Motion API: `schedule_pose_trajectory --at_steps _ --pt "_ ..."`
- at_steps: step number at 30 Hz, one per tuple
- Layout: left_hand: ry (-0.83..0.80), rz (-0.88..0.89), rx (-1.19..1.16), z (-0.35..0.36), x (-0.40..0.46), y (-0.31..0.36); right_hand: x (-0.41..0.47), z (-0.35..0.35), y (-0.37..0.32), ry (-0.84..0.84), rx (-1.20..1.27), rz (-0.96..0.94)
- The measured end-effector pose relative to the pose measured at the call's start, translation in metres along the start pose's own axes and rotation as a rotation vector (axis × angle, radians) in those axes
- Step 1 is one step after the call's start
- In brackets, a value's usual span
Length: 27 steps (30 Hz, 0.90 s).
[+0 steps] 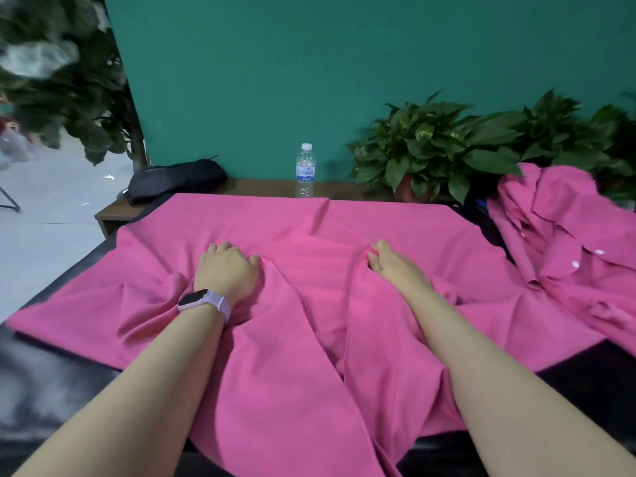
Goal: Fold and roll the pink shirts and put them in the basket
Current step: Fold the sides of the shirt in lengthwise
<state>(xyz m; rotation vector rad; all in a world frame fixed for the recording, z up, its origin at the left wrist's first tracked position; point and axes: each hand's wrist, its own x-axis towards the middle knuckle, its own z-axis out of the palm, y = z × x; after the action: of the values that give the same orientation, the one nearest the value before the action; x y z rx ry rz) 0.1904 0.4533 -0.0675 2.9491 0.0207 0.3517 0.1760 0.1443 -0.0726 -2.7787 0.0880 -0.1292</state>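
Observation:
A pink shirt [303, 304] lies spread and wrinkled across the black table [41, 380], its near part hanging over the front edge. My left hand [227, 270], with a watch on the wrist, lies on the shirt left of centre, and its curled fingers gather a ridge of cloth. My right hand [389, 263] lies on the shirt right of centre and pinches a fold of the fabric between fingers and thumb. A pile of more pink shirts [564, 242] with white buttons sits at the right. No basket is in view.
A water bottle [305, 170] stands on a wooden shelf [261, 187] behind the table. A black bag [175, 179] lies at the shelf's left end. Potted plants [437, 146] stand at the back right against a green wall. The floor shows at left.

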Motion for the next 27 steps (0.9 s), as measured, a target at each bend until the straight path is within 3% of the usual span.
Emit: schedule_pose_trajectory --at_steps 27 --pt "0.068 0.024 -0.114 -0.046 -0.193 -0.022 -0.222 -0.015 -0.013 0.129 0.003 -0.091"
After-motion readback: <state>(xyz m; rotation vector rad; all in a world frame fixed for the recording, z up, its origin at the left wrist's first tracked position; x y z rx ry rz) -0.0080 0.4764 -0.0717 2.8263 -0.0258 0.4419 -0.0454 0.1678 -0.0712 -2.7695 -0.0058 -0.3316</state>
